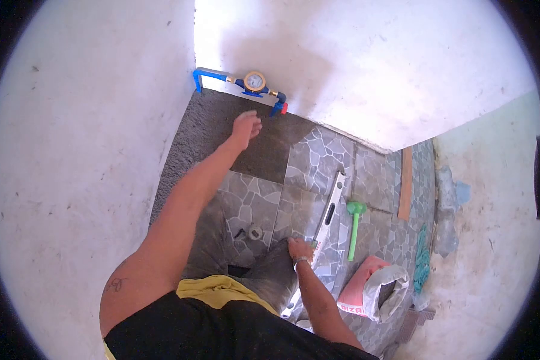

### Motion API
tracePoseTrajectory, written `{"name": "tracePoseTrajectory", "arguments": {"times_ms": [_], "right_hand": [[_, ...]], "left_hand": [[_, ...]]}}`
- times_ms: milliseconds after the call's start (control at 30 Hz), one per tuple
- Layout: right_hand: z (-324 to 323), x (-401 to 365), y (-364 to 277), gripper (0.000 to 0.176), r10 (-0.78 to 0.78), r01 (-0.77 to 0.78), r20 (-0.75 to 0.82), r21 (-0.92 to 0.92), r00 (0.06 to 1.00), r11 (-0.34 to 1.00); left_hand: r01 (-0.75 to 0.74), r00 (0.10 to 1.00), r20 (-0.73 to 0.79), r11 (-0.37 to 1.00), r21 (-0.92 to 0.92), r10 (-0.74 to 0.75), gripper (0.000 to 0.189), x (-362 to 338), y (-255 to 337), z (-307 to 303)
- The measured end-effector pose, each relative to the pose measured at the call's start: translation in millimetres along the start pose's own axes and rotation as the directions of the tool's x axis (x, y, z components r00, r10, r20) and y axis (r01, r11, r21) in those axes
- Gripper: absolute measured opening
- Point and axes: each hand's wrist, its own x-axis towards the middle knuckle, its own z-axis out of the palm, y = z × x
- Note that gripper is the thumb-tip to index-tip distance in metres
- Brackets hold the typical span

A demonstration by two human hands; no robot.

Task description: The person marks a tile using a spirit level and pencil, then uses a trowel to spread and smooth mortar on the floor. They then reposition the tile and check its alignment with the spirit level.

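Observation:
My left hand (246, 129) reaches out over a patch of damp dark mortar (261, 159) in the corner, its fingers loosely bent and apart, with nothing visible in them. Just beyond it a water meter (255, 81) with blue pipes is fixed low along the wall. My right hand (300, 249) rests by my right knee, beside a long silver spirit level (330, 211) that lies on the stone-patterned tiles (253, 195); its fingers lie over the knee and hold nothing that shows. Between my knees is a small round grey tool (255, 231), possibly a tape measure.
A green mallet (354, 225) lies right of the level. Behind it are a wooden plank (405, 183) and an open red-and-white sack (375, 289). A teal cloth (422, 258) lies by the right wall. White walls (84, 150) close in the corner on the left and ahead.

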Motion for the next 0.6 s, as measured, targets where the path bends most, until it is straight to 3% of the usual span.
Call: {"name": "tracePoseTrajectory", "arguments": {"times_ms": [100, 167, 200, 233, 300, 367, 467, 533, 600], "right_hand": [[-8.5, -8.4, -4.6, 0.054, 0.002, -0.002, -0.006, -0.006, 1.000, 1.000], [-5.9, -6.8, -5.0, 0.054, -0.006, 0.006, -0.013, -0.010, 1.000, 1.000], [-2.5, -3.3, -1.5, 0.055, -0.015, 0.015, -0.016, -0.011, 1.000, 1.000], [1.1, 0.1, 2.2, 0.055, -0.022, 0.022, -0.018, -0.014, 1.000, 1.000], [11.0, 8.1, 6.8, 0.056, 0.024, -0.024, -0.034, -0.010, 0.999, 1.000], [13.4, 11.8, 14.2, 0.058, 0.028, -0.028, -0.025, 0.000, 0.999, 1.000], [5.5, 5.1, 6.6, 0.064, -0.013, 0.013, -0.001, 0.016, 1.000, 1.000], [6.7, 3.7, 3.7, 0.065, 0.023, -0.022, -0.036, 0.020, 0.999, 1.000], [5.5, 3.6, 3.6, 0.067, 0.024, -0.023, -0.039, 0.022, 0.999, 0.999]], "left_hand": [[-0.109, 0.993, -0.010, 0.958, 0.264, 0.116, 0.033, -53.6, -35.9, -40.8], [-0.414, 0.876, 0.121, 0.597, 0.687, 0.468, 0.027, -96.6, -70.7, -93.6], [-0.344, 0.895, 0.114, 0.502, 0.794, 0.432, 0.027, -130.7, -74.0, -111.8], [-0.316, 0.861, 0.179, 0.225, 0.921, 0.476, 0.028, -147.8, -102.3, -151.8], [-0.219, 0.975, 0.214, 0.096, 0.971, 0.064, 0.032, -201.7, -70.7, -175.9], [-0.287, 0.941, 0.217, 0.275, 0.918, 0.259, 0.036, -241.8, -68.9, -192.3], [-0.144, 0.978, 0.077, 0.361, 0.921, 0.194, 0.044, -300.0, -62.5, -217.2], [-0.054, 0.999, 0.049, 0.386, 0.921, 0.024, 0.057, -314.4, -84.7, -268.0], [-0.009, 0.996, 0.040, 0.334, 0.943, -0.086, 0.062, -325.8, -89.6, -272.8]]}}
